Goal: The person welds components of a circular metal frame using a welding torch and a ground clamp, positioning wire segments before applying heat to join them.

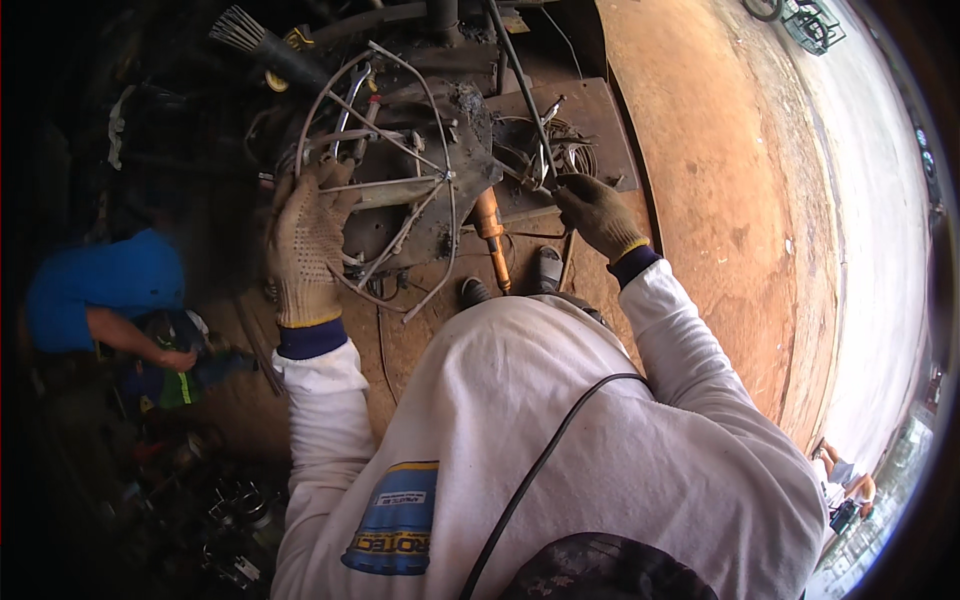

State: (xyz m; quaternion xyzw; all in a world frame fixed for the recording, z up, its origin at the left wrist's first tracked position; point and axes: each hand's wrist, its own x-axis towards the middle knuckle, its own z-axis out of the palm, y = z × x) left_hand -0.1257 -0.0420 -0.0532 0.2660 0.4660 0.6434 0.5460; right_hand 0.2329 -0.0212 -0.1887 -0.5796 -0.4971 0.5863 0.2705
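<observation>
My left hand (308, 245), in a knitted work glove, is closed around the left side of a frame of bent metal rods (452, 177). The frame has a curved outline with bars crossing inside it, and it is held over the dark metal workbench (475, 150). My right hand (597, 212), gloved too, is closed on the lower end of a long dark rod (520, 75) that slants up toward the far edge. Behind the frame, a wrench (345, 112) shows near my left fingers. An orange tool (489, 225) with a slimmer end stands between the hands.
Coiled wire (582, 158) lies on a brown plate (612, 120) to the right. A stiff-bristled brush (240, 38) sits at the far left. Someone in a blue shirt (110, 285) bends down on the left. My sandalled feet (548, 268) are below the bench.
</observation>
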